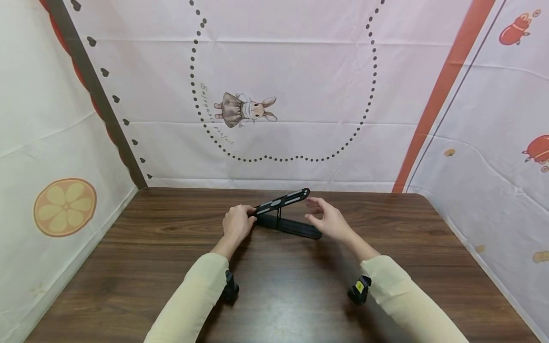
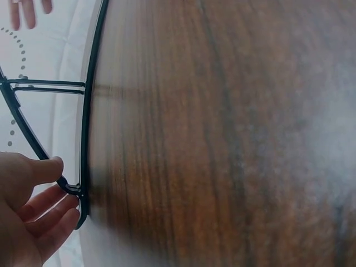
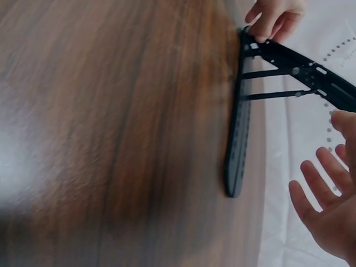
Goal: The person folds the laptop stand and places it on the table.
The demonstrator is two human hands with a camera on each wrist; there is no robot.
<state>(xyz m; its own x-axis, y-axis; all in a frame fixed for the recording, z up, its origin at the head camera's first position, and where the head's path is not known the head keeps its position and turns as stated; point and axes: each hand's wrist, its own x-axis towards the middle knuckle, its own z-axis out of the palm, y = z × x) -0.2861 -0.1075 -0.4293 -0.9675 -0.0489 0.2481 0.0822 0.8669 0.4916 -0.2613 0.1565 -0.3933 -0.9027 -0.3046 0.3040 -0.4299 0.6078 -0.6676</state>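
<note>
A black folding stand [image 1: 296, 229], like a laptop stand, lies on the table with its upper arm [image 1: 274, 205] raised in a V. Grey pads line that arm. Thin struts [image 3: 278, 95] prop it above the base, as the right wrist view shows. My left hand [image 1: 237, 221] pinches the hinge end between thumb and fingers, also seen in the left wrist view. Beside the stand's raised end is my right hand [image 1: 329, 220], fingers spread and thumb apart. In the right wrist view its thumb is close to the upper arm; whether they touch, I cannot tell.
The brown wooden table [image 1: 274, 286] reaches back to a white printed cloth [image 1: 300, 95] hanging behind and at both sides. A small black device [image 1: 230, 288] is strapped at the left wrist, and another [image 1: 359, 289] at the right.
</note>
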